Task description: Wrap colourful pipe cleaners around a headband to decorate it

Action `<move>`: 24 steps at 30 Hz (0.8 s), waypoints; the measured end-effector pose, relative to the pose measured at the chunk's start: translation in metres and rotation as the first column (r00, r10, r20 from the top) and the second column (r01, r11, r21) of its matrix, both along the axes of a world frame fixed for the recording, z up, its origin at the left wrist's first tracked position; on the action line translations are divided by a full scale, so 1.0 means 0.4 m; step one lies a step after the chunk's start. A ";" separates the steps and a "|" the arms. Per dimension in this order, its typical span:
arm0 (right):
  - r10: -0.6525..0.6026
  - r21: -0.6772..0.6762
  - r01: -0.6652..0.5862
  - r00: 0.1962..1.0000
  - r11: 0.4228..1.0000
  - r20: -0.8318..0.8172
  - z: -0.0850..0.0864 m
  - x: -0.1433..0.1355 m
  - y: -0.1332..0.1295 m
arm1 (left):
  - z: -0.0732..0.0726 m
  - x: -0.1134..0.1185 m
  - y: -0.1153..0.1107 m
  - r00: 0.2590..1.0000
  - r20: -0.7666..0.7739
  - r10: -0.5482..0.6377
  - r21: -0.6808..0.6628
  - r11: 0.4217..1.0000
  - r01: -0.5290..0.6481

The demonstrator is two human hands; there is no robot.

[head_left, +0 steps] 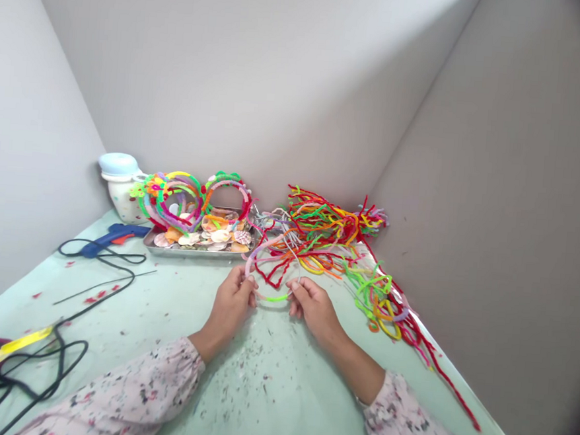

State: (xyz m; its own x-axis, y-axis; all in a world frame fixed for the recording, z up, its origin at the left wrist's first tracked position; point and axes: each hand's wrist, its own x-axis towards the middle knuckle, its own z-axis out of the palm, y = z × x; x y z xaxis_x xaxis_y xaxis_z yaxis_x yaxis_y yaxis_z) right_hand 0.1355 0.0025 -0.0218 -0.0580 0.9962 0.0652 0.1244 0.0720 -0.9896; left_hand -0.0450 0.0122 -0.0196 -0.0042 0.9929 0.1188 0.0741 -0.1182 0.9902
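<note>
Between my two hands is a thin headband [251, 258], held up just above the table. Fuzzy pipe cleaner covers its left side in pink and lilac, with bright green at the bottom; the upper right stretch looks like bare thin hoop. My left hand [232, 299] is closed on the wrapped left side, thumb over the front. My right hand [313, 305] pinches the lower right, at the end of the green part. Behind the headband lie loose red pipe cleaners [278, 276] and a bundle of grey hoops [282, 220].
A metal tray [193, 254] of seashells [219, 236] carries finished colourful headbands [176, 199]. Left of it are a white jar [123, 189] with a blue lid and a blue glue gun [112, 238]; a black cord [62, 354] trails forward. Piled pipe cleaners [327, 217] spread along the right edge.
</note>
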 end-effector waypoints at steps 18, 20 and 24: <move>-0.482 0.462 0.237 0.693 0.855 0.537 0.085 0.181 0.085 | -0.016 0.002 0.014 0.998 -0.058 -0.023 -0.031 0.999 0.022; -0.506 0.458 0.232 0.528 0.858 0.682 0.096 0.254 0.105 | -0.013 0.002 0.012 0.998 -0.063 -0.025 -0.031 0.999 0.023; -0.387 0.311 0.259 0.339 0.914 0.857 0.073 0.355 0.129 | -0.003 0.004 0.007 0.998 -0.041 -0.036 -0.038 0.999 0.035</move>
State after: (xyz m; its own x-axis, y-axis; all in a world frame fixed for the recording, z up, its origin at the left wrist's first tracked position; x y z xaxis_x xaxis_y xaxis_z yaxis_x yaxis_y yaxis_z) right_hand 0.2773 0.0542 0.0076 0.1795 0.9410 0.2868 0.9559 -0.0979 -0.2770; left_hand -0.0435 0.0151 -0.0209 0.0356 0.9960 0.0815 0.1122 -0.0850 0.9900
